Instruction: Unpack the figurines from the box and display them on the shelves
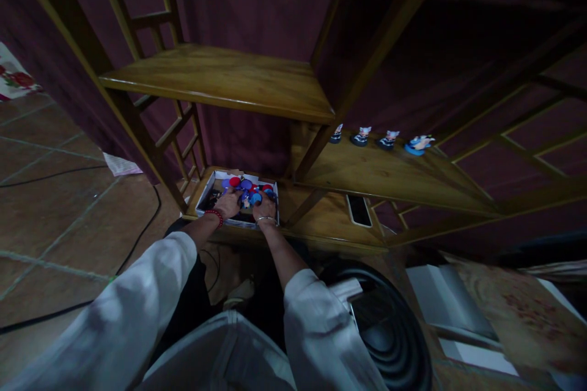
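Observation:
A shallow white cardboard box (250,225) stands on the lowest shelf, holding several small figurines with red, purple and blue round bases. My left hand (228,203), a red bead bracelet at its wrist, reaches into the box. Its fingertips lie among the figurines beside a purple base (246,184), and their grip is too small to make out. On the box's right side my right hand (266,209), with a pale bangle, has its fingers closed at a figurine with a light-blue base (255,198).
Several figurines (388,139) line the shelf (367,171) to the right. A phone (359,211) lies on the board below. Above the box juts another wooden shelf (220,76). A black ridged round stool (394,330) stands by my right side; a cable (137,241) crosses the tiled floor.

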